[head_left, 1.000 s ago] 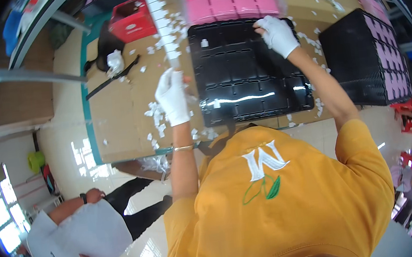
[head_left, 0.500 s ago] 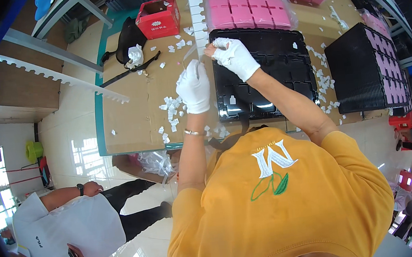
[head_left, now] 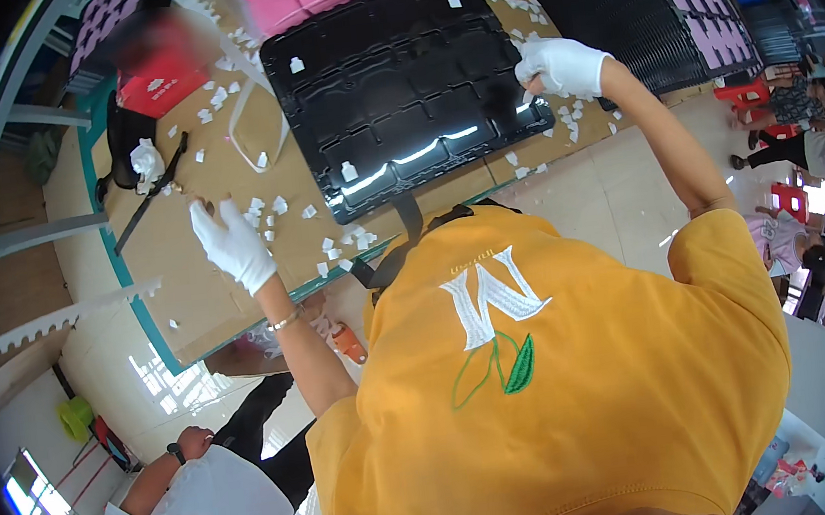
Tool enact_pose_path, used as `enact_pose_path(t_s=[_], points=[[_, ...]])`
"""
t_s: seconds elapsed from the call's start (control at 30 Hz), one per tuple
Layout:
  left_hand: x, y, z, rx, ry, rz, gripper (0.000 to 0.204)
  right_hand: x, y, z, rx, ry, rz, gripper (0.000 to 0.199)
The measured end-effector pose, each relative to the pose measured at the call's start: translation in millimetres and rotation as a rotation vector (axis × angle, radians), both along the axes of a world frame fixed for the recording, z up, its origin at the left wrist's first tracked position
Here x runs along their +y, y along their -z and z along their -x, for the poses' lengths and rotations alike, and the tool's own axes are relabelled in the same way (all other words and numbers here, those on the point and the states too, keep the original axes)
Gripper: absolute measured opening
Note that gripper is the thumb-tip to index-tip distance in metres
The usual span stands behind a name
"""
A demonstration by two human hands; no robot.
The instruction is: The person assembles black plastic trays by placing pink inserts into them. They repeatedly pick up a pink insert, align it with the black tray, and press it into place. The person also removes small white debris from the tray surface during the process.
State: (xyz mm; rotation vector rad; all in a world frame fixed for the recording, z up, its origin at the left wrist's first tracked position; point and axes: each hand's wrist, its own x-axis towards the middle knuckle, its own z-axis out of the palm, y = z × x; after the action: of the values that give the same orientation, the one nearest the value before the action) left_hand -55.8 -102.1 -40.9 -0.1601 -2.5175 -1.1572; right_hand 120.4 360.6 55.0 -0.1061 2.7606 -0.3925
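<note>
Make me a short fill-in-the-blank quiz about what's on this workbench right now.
1. Both hands wear ____ gloves.
2. The right hand touches the edge of the ____ compartment tray.
3. The left hand hovers over the brown tabletop strewn with small ____ pieces.

Missing words: white; black; white

single view, head-worn fisheye, high above and looking steeply down the person's orange-yellow shirt (head_left: 566, 382) onto the cardboard-covered brown worktable (head_left: 204, 279). table's far edge lies toward frame top, tiled floor below. glossy black compartmented plastic tray (head_left: 395, 88) sits mid-distance, upper centre. edges bow toward the dark circular rim. no second view to overlap.
</note>
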Motion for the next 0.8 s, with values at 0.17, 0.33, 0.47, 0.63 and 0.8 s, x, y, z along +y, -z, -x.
enact_pose_path(t_s=[0.17,0.33,0.47,0.63,0.8], points=[[2.1,2.8,-39.3,-0.132,0.014,0.089,0.039,-3.6,33.3,12.6,0.019,-0.193,-0.219,0.004],[16.9,3.2,-59.2,-0.108,-0.010,0.179,0.038,-17.9,37.3,20.2,0.030,-0.166,-0.323,0.011],[27.8,-1.6,-73.7,-0.041,0.004,0.267,0.039,-6.1,37.8,7.8,0.131,-0.090,-0.344,0.012],[41.5,-13.8,-91.8,-0.019,-0.025,0.288,0.040,3.9,50.9,-29.2,0.417,0.000,-0.148,0.013],[50.2,-7.9,-95.4,0.010,0.012,0.134,0.035,-1.7,62.0,-40.3,0.497,0.036,-0.027,0.011]])
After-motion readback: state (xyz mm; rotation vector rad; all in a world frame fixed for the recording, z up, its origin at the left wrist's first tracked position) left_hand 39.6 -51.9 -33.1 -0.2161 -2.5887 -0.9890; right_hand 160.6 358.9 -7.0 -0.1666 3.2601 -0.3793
